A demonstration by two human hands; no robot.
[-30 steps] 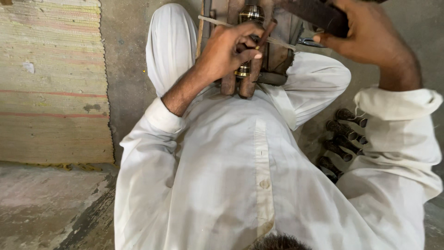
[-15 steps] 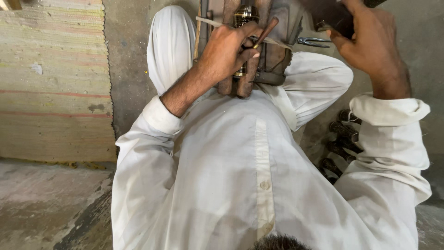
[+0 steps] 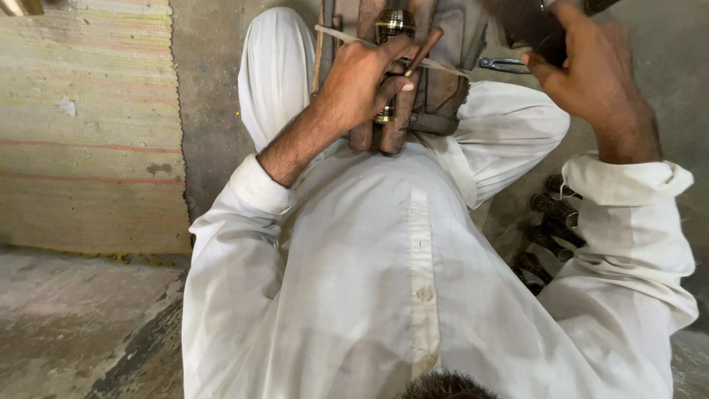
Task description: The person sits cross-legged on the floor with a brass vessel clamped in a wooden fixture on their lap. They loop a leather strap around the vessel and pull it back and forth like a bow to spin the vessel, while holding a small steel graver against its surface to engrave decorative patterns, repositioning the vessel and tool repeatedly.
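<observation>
Steadying a thin tool [image 3: 422, 52] pinched in left hand [image 3: 365, 77] against brass piece [image 3: 391, 26] far centre | right hand [image 3: 591, 74] closed around dark block [image 3: 528, 26], raised | strike seems next, needing true aim.

We see a shiny, ribbed brass piece [image 3: 391, 29] clamped between worn, matt wooden blocks [image 3: 384, 125], a thin punch [image 3: 422, 50] with a dull rusty look, smooth white cloth sleeves [image 3: 628, 222], and a rough woven mat [image 3: 88, 125].
</observation>
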